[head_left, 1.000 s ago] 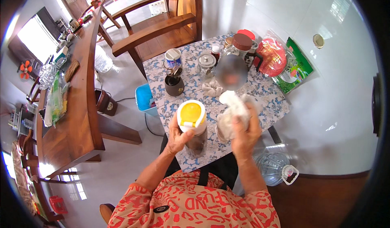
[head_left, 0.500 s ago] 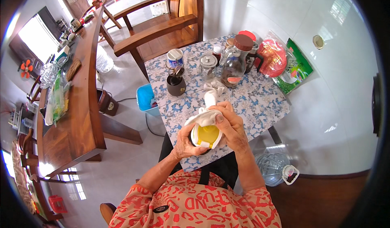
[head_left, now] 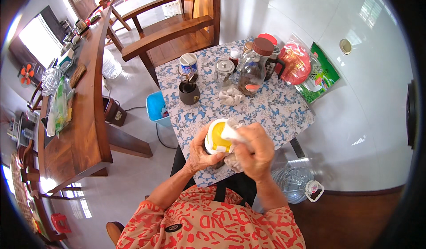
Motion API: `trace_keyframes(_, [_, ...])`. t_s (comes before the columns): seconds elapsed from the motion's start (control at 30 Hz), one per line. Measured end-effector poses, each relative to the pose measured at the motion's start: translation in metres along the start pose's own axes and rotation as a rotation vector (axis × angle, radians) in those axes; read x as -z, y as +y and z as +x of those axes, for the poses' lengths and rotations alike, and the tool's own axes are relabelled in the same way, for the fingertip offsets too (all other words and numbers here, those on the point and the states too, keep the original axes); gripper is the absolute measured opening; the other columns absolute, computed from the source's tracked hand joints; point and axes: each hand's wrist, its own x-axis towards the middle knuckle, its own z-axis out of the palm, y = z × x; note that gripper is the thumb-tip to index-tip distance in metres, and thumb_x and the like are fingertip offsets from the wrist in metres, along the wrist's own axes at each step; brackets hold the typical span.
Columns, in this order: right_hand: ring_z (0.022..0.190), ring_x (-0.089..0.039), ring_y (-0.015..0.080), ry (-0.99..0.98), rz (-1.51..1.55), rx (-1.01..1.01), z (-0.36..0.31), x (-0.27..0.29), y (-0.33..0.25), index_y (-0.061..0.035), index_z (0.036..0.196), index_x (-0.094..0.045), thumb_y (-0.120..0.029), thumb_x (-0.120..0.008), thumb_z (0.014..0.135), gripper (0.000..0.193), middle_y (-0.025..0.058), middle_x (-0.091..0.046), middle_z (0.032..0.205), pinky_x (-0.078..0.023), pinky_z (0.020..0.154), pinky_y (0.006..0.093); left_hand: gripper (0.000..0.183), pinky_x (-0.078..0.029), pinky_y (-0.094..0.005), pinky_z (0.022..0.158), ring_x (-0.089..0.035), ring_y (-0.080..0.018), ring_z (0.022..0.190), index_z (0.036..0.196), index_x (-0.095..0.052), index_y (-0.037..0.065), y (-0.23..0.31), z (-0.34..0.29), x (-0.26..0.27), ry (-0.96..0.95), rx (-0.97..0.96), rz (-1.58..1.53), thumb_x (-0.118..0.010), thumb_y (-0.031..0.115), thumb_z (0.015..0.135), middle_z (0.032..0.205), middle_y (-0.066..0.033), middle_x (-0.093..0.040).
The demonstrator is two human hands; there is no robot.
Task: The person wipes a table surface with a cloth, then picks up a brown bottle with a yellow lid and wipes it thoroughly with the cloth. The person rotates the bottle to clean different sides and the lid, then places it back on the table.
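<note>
A container with a white-rimmed yellow lid [head_left: 217,134] is gripped round its side by my left hand [head_left: 198,152], above the near part of the small table. Its body is mostly hidden under the lid and my fingers. My right hand [head_left: 256,149] is closed on a white cloth [head_left: 231,130], which presses against the right part of the lid; some of the cloth hangs below the hand. Farther off, a crumpled whitish cloth [head_left: 231,97] lies on the table beside a glass jug with a brown lid [head_left: 252,74].
On the patterned table [head_left: 284,116] stand a dark cup with spoons [head_left: 189,94], a blue-and-white can [head_left: 188,63] and a lidded glass jar [head_left: 224,69]. A wooden chair [head_left: 173,40] is behind, a blue bin [head_left: 156,109] left, a large water bottle [head_left: 293,184] right.
My right hand has pulled the cloth back from beyond the lid to its right side and bunched it. The lid, now more exposed, has shifted slightly left and away from me.
</note>
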Motion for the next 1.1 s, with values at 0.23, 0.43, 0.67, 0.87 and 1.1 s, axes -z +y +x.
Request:
trace_keyframes(0.23, [0.088, -0.052, 0.0169, -0.048, 0.409, -0.178, 0.000, -0.005, 0.001, -0.0004, 0.102, -0.066, -0.010, -0.064, 0.087, 0.018, 0.0083, -0.051, 0.103, -0.043, 0.078, 0.0257, 0.078, -0.041, -0.0326, 0.097, -0.054, -0.0174, 0.110, 0.130, -0.046, 0.000, 0.005, 0.001, -0.003, -0.001, 0.020, -0.045, -0.077, 0.032, 0.067, 0.119, -0.0100, -0.057])
trace_keyframes(0.43, [0.081, -0.055, 0.0143, -0.082, 0.287, -0.286, 0.003, 0.015, 0.025, 0.0025, 0.096, -0.065, -0.008, -0.064, 0.085, 0.015, 0.0083, -0.057, 0.098, -0.044, 0.068, 0.0246, 0.079, -0.041, -0.0322, 0.097, -0.055, -0.0179, 0.110, 0.130, -0.046, -0.001, 0.008, -0.003, -0.004, -0.120, -0.034, 0.133, -0.079, 0.028, 0.064, 0.118, -0.0109, -0.057])
trace_keyframes(0.67, [0.075, -0.055, 0.0221, -0.413, 0.022, 0.229, 0.019, 0.034, -0.005, -0.0052, 0.097, -0.069, -0.005, -0.073, 0.067, 0.030, 0.0048, -0.056, 0.091, -0.047, 0.062, 0.0315, 0.073, -0.044, -0.0321, 0.089, -0.058, -0.0206, 0.100, 0.124, -0.052, 0.001, 0.016, 0.001, -0.008, -0.188, -0.083, 0.140, -0.078, 0.024, 0.059, 0.108, -0.0105, -0.059])
trace_keyframes(0.87, [0.082, -0.056, 0.0233, -0.513, -0.038, 0.250, 0.027, 0.035, -0.011, -0.0052, 0.101, -0.068, -0.008, -0.073, 0.070, 0.031, 0.0048, -0.057, 0.094, -0.049, 0.065, 0.0331, 0.074, -0.045, -0.0320, 0.088, -0.059, -0.0212, 0.099, 0.124, -0.051, 0.002, 0.017, 0.000, -0.007, -0.199, -0.107, 0.172, -0.078, 0.024, 0.059, 0.107, -0.0110, -0.059])
trace_keyframes(1.1, [0.081, -0.056, 0.0212, -0.425, 0.034, 0.020, 0.025, 0.021, 0.000, 0.0010, 0.103, -0.065, -0.006, -0.066, 0.080, 0.024, 0.0082, -0.056, 0.093, -0.048, 0.066, 0.0315, 0.075, -0.044, -0.0309, 0.090, -0.058, -0.0203, 0.101, 0.125, -0.050, 0.001, 0.008, -0.002, -0.002, -0.190, -0.110, 0.148, -0.079, 0.024, 0.060, 0.111, -0.0103, -0.059])
